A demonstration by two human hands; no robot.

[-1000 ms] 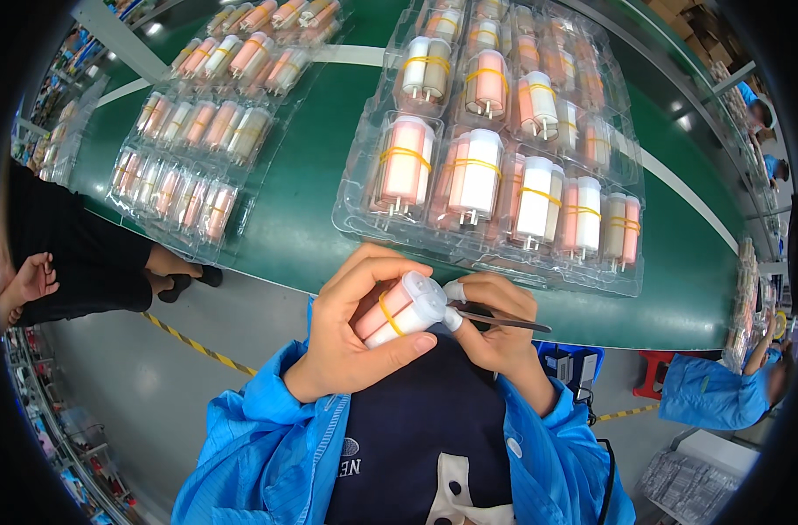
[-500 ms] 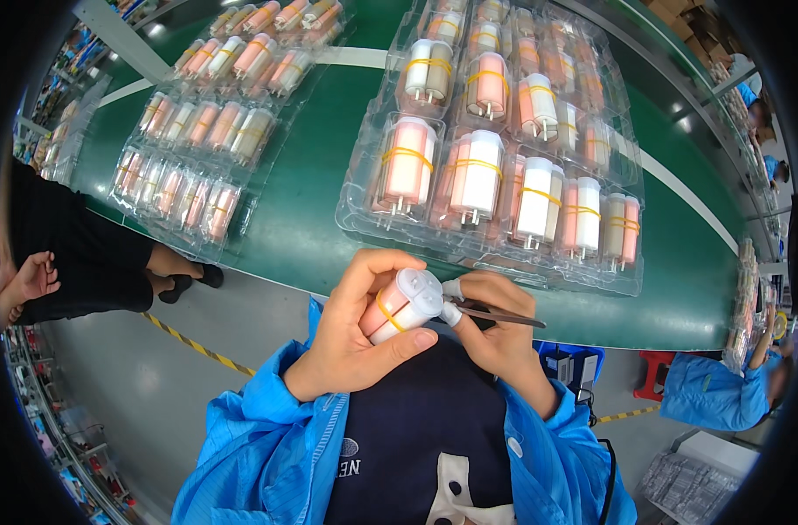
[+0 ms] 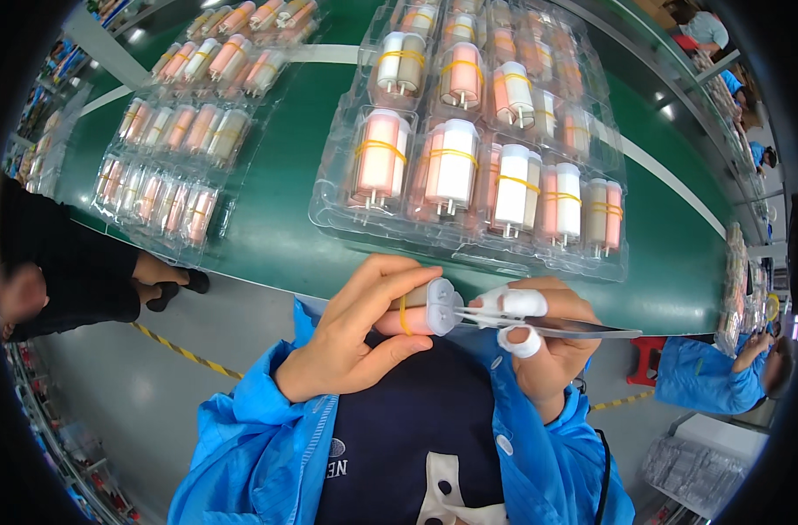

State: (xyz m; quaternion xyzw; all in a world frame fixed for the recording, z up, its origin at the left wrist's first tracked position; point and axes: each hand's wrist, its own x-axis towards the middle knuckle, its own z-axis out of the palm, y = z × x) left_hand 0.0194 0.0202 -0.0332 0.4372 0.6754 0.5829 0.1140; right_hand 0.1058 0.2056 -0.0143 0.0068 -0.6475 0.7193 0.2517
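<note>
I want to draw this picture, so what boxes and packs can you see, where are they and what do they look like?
Big clear plastic tray: middle of the green table, holding pink and white tube bundles with yellow bands.
Smaller clear trays: on the table's left, rows of thin pinkish tubes.
Tube bundle: in the left hand, pink and white, orange band.
Tweezers: in the right hand, thin, metal.

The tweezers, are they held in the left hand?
No, the right hand holds the tweezers, while the left hand grips the banded cylinder pair.
</note>
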